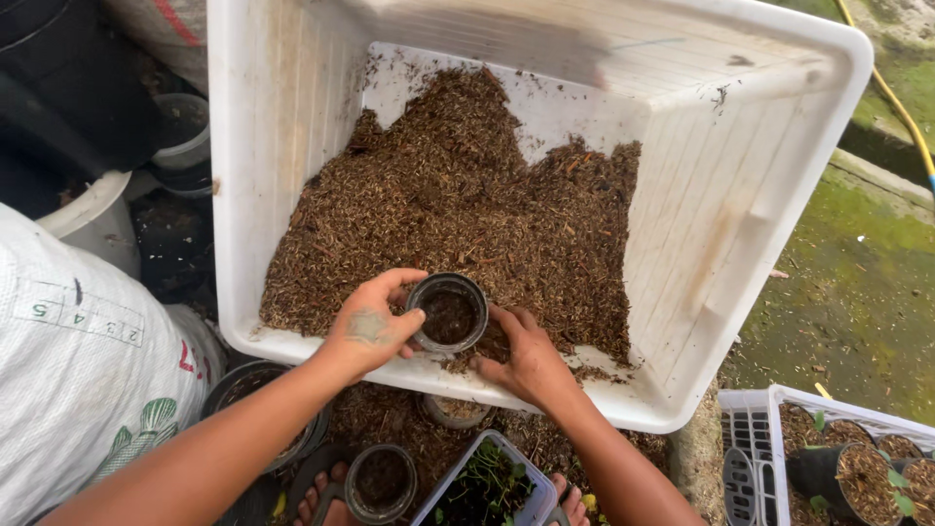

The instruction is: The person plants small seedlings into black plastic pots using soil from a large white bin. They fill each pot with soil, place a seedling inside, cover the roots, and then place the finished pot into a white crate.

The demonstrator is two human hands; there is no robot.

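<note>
My left hand (370, 331) has its fingers clamped round a small black pot (447, 313) inside the white tub (740, 214); my right hand (526, 360), fingers spread apart, rests on the brown potting mix (448, 195).

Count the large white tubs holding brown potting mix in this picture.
1: the white tub fills the upper middle, tilted towards the person; both hands work at its near edge.

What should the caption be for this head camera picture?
Left hand holds a small black pot over brown mix in a white tub.
</note>
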